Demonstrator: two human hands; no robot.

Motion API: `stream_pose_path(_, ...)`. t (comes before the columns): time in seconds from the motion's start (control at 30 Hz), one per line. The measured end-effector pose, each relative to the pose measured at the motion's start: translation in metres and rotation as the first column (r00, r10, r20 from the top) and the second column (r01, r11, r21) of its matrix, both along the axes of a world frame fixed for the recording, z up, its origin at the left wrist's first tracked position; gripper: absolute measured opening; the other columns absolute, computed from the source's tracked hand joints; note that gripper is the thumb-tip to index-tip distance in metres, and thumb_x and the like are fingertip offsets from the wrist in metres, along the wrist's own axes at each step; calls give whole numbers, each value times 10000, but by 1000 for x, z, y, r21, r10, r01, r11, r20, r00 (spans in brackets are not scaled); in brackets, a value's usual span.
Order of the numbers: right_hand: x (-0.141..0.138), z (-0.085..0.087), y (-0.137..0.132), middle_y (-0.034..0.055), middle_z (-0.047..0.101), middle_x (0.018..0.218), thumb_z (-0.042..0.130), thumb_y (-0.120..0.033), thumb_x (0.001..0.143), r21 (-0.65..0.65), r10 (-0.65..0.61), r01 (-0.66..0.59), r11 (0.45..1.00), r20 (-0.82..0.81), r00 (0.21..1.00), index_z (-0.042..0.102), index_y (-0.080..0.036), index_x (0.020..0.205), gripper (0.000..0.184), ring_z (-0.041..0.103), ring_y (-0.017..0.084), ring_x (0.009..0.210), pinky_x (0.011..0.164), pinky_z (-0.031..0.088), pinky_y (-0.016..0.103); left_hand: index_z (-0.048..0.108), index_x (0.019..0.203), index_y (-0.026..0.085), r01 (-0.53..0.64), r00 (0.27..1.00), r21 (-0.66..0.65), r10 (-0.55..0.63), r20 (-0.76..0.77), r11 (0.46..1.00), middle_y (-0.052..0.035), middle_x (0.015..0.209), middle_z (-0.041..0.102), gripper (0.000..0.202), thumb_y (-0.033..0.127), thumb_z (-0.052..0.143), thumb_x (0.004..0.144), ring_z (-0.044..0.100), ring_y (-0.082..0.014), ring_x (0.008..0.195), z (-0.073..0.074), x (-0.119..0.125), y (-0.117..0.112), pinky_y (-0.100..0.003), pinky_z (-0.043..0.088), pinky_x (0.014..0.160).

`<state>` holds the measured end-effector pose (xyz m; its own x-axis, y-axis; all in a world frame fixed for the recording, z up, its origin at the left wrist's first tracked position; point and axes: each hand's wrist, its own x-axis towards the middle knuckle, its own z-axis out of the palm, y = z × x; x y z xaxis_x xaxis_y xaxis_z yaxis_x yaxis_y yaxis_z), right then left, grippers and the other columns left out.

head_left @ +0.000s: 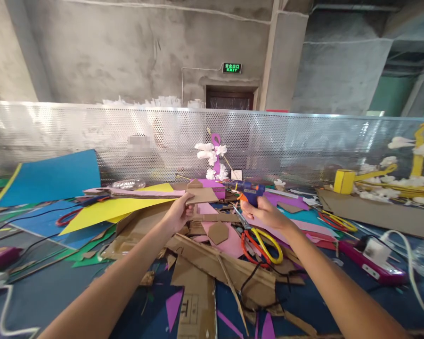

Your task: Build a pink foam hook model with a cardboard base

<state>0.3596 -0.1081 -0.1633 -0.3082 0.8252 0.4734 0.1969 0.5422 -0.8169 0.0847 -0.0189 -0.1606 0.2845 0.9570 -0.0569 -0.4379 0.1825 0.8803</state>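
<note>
My left hand (178,214) pinches a small brown cardboard piece (201,194) with a peaked top and holds it up over the table. My right hand (265,213) grips a blue glue gun (245,189) with an orange trigger. Its nozzle points left toward the cardboard piece's right edge and is very close to it. Below both hands lie cardboard scraps (212,263), a pink sheet (229,240) and a cardboard hexagon (218,232).
Yellow-handled scissors (268,242) and red-handled scissors (249,247) lie under my right hand. Yellow paper (116,207) and blue sheets (53,179) are at the left. A purple stand with white flowers (214,157) is behind. A power strip (371,261) lies at the right, before a perforated metal screen (304,146).
</note>
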Motion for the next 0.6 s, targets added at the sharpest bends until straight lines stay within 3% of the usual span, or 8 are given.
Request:
stream_pose_path(0.1, -8, -5, -1, -26, 458, 690, 528, -672, 962, 7, 32, -32, 999, 33, 999, 625, -221, 1025, 466, 438, 146, 587, 582, 389, 294, 500, 781, 185, -27, 1000, -40, 27, -12, 999, 54, 518, 509, 190, 217, 673, 854, 419, -33, 370, 2, 3, -2, -102, 332, 367)
stream_pose_path(0.23, -20, -2, -8, 31, 589, 799, 564, -577, 974, 269, -151, 82, 960, 245, 958, 647, -244, 938, 344, 541, 198, 725, 676, 439, 316, 548, 816, 179, -80, 996, -45, 78, -40, 996, 30, 556, 574, 174, 242, 710, 828, 467, -48, 383, -1, 6, -1, -124, 395, 382)
stream_pose_path(0.37, -31, 2, -14, 52, 602, 884, 579, -467, 984, 514, -284, 57, 856, 375, 882, 609, -239, 910, 241, 560, 206, 766, 700, 436, 321, 512, 770, 196, -83, 993, 28, 85, -77, 996, 66, 510, 501, 273, 303, 763, 780, 385, -37, 355, -5, 10, -4, -134, 284, 350)
stream_pose_path(0.6, -41, -6, -11, 73, 571, 922, 569, -460, 977, 619, -369, 30, 785, 428, 825, 584, -240, 912, 230, 566, 226, 809, 738, 459, 336, 351, 621, 237, -76, 978, 74, 89, -186, 994, 109, 414, 292, 427, 384, 716, 785, 217, -42, 340, -4, 16, -15, -188, 126, 367)
